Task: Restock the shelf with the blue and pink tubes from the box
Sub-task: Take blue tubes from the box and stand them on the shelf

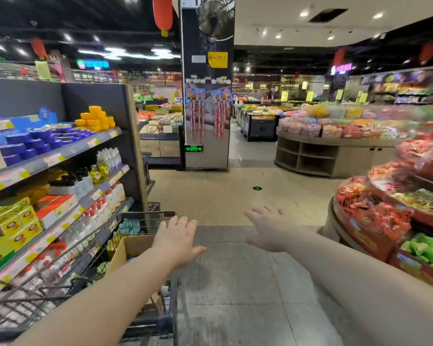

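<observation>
Both my hands are empty with the fingers spread wide: my left hand (178, 239) hangs over the corner of the cardboard box (135, 245) that sits in the wire shopping cart (60, 278), and my right hand (268, 231) is out over the bare floor, well apart from it. The cart stands just beside the shelf (68, 152), and I cannot make out the blue and pink tubes inside the box. I judge that I am at the start of a pick, so next I should reach down into the box and close on some tubes.
</observation>
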Available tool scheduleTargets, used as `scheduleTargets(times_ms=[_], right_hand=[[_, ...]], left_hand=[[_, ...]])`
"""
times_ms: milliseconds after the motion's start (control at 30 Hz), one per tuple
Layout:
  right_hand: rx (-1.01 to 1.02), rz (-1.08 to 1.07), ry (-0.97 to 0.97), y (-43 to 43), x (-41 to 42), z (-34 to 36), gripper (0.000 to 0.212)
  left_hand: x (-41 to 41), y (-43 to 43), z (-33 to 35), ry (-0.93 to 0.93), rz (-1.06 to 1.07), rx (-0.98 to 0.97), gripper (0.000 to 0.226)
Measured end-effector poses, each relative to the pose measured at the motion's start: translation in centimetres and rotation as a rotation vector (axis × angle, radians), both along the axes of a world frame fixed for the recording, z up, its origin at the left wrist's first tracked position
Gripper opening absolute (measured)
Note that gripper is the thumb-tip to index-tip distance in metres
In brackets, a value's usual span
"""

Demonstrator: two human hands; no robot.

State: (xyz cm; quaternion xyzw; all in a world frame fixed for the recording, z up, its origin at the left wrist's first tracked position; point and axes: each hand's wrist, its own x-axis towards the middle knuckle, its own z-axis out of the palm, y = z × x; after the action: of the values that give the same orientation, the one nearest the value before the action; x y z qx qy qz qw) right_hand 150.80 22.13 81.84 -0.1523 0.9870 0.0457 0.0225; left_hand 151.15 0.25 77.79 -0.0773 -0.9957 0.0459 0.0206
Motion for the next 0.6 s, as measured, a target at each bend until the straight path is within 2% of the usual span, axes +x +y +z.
scheduleTargets(times_ms=[167,367,600], right_hand=[[0.008,-0.046,-0.055,1.5,-6.0,-2.3,0.071],[0.017,0.009,-0.070,3.6,-15.8,-3.8,0.070],[0.022,0.192,-0.107,5.0,-28.2,-5.3,0.070]], left_hand=[[-6.6,1.3,-2.1,-0.040,-0.022,-0.041,0.078],[-14.3,3.9,-3.9,-0.059,-0.005,-0.036,0.077],[-22.4,4.9,-5.9,-0.103,0.248,0.006,0.077]])
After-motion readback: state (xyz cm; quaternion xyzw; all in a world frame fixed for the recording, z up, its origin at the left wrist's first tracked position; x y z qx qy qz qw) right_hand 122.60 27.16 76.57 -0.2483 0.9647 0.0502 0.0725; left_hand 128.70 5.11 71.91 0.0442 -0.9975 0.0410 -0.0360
